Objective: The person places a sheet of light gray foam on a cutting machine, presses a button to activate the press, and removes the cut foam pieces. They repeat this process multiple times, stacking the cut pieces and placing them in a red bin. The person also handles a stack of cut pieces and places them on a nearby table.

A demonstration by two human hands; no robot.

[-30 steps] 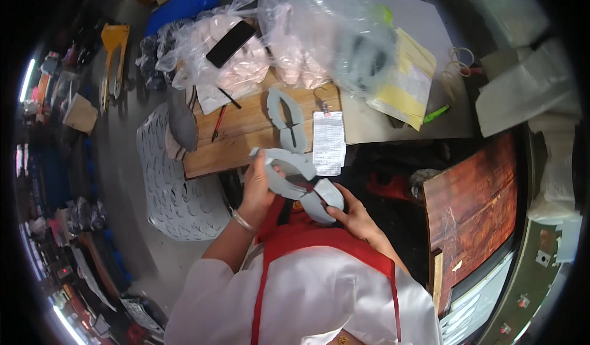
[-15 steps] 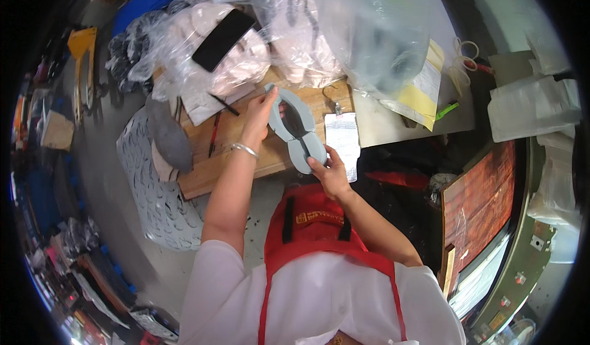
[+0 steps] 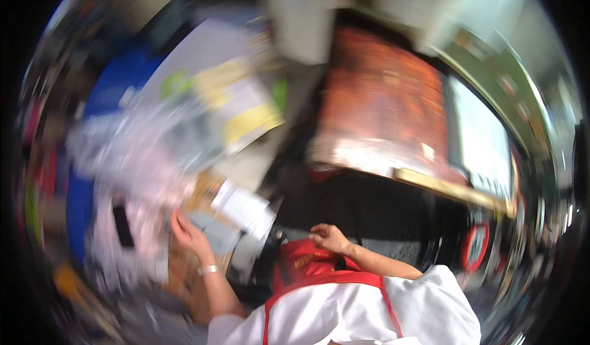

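Note:
The picture is smeared by motion. My left hand, with a silvery bangle at the wrist, is over the wooden worktop at lower left. Its fingers are closed at the edge of a flat grey piece with rounded outlines; the blur softens the grip. The grey piece lies between that hand and some white printed papers. My right hand is in front of the red apron, away from the grey piece. Its fingers are loosely bent and apart, and no object shows in them.
Left of my left hand, clear plastic bags with pale pink contents carry a black phone. A yellow-and-white sheet lies beyond. Ahead right stands a reddish-brown panel, with a wooden strip along its near edge.
The view has swung to the right, so the worktop now sits at lower left. My right hand has come off the grey piece and is by the apron.

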